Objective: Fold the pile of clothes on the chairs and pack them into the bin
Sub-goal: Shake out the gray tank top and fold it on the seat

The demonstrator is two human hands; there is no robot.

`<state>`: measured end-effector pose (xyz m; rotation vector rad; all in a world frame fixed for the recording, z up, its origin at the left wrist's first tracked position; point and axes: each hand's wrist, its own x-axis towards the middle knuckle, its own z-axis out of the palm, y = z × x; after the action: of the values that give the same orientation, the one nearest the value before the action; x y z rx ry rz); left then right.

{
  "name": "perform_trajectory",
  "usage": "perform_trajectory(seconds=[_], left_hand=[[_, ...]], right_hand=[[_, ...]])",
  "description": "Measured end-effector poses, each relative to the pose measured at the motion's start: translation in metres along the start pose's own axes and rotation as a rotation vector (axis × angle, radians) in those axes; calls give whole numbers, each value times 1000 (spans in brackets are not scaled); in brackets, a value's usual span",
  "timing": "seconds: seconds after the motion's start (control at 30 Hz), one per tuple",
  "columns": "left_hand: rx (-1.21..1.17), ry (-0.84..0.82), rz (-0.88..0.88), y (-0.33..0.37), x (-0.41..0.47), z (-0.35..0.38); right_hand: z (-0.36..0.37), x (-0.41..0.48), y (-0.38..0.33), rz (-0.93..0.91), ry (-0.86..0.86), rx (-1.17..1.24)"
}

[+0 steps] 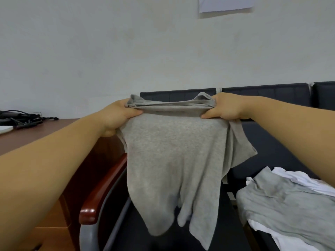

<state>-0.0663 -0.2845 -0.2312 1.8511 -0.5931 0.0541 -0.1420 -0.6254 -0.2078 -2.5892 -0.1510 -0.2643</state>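
Dark chairs (268,142) hold the unfolded pile (290,205) at right; no bin shows. A grey T-shirt (172,160) hangs above the seat, top edge gripped by left hand (117,115) and right hand (226,107), well apart. Keep that edge taut and level for a square fold.

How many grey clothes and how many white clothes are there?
Grey clothes: 2, the grey shirt held up by the left hand and right hand, and the grey garment on the pile.
White clothes: 1 for sure, the white cloth under that garment; more may be hidden.
Total: 3 at least.
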Motion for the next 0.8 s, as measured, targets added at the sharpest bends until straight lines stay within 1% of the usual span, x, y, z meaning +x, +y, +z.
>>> perform_trajectory(seconds=[0.07, 0.1, 0.17, 0.2, 0.23, 0.3, 0.37, 0.4, 0.43, 0.5, 0.57, 0.63, 0.73, 0.8], left_hand=[[287, -115, -18, 3, -3, -7], [451, -144, -22, 5, -3, -10], [744, -154, -4, 10, -2, -14], [833, -158, 0, 14, -2, -15], [882, -165, -11, 16, 0, -15], [887, -211, -114, 12, 8, -18], [794, -272, -238, 2, 16, -21], [743, -291, -274, -7, 22, -23], [720, -307, -278, -16, 30, -23], [806, -304, -256, -30, 40, -19], [888, -228, -203, -47, 60, -14], [915, -120, -104, -58, 81, -7], [1014, 35, 78, -59, 111, -6], [997, 164, 146, -56, 123, -8]], right_hand=[[-1, -1, 0, -24, 41, -175], [-1, -1, 1, -32, 44, -218], [2, 1, 3, -30, 28, -245], [4, 2, 4, -21, 11, -256], [6, 4, 5, -11, -10, -272], [10, 10, 8, 7, -71, -301], [15, 18, 12, 27, -134, -306], [17, 22, 14, 35, -152, -294], [20, 28, 18, 40, -163, -290], [29, 43, 26, 42, -156, -328], [41, 64, 36, 40, -68, -402], [50, 85, 42, 31, 94, -470], [48, 113, 44, 34, 334, -472], [42, 122, 40, 4, 469, -457]])
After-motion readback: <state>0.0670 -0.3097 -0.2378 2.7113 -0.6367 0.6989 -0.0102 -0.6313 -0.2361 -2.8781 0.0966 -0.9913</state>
